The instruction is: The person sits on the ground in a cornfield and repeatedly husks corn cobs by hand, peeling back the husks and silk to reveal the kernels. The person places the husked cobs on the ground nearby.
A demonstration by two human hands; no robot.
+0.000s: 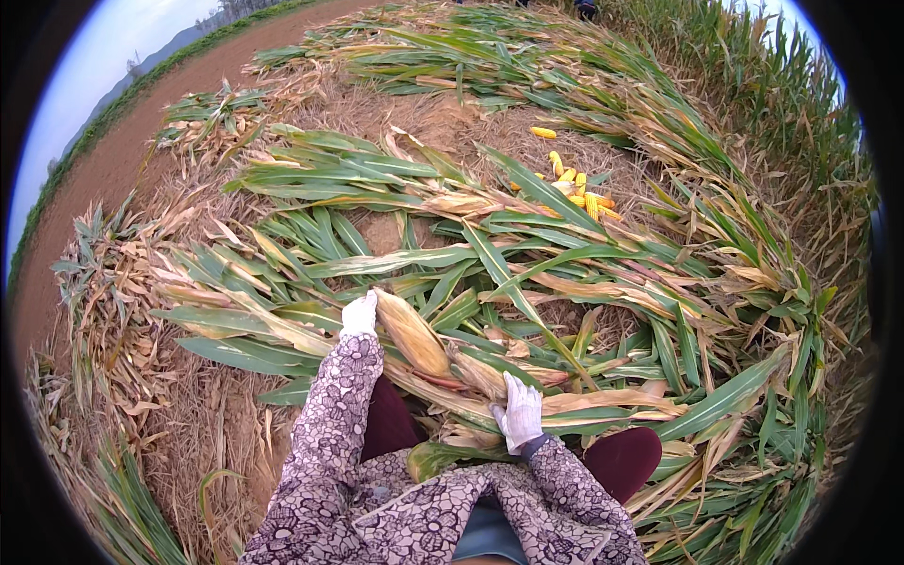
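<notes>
In a white glove, my left hand (359, 316) grips the tip of a corn ear in dry tan husk (413, 332). The ear slants down to the right, its base beside a cut corn stalk with leaves (431, 392). My right hand (520, 412), also gloved, is closed over the leafy stalk to the right of the ear. Between the ear and that hand lies a second pale, dry husk (479, 373). Leaves hide part of the stalk and what is under my right fingers.
Cut corn stalks (438, 261) lie in layers in front of me. Husked yellow cobs (580, 185) form a small pile on straw-covered ground beyond. Standing corn (763, 85) rises at the right, and bare soil (141, 113) stretches along the left. Partly visible people (585, 9) are at the far edge.
</notes>
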